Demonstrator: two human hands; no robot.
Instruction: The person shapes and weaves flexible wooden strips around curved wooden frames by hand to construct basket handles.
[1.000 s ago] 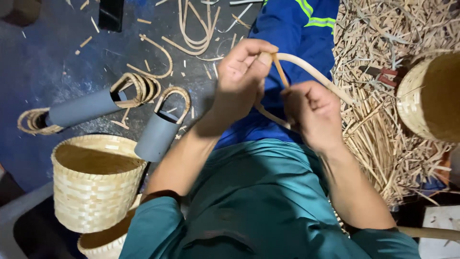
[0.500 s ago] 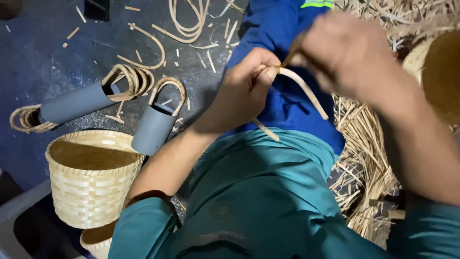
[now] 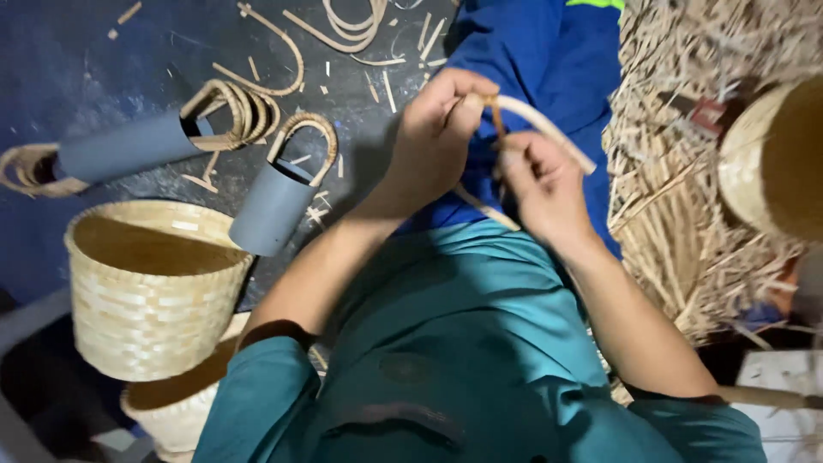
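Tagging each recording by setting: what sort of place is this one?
Most likely a basket-weaving workshop, worked at floor level. A finished woven basket stands on the dark floor, a heap of cane scraps lies alongside, and both hands, left hand and right hand, bend a cane strip.

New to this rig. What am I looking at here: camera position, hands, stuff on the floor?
No machine: one head-worn camera looks down at a person's two bare hands. The left hand and right hand both grip a bent cane strip over blue trousers. On the dark floor lie two grey tubes with cane loops tucked in, loose cane offcuts, and two woven baskets. A heap of cane trimmings and another basket lie to the right.
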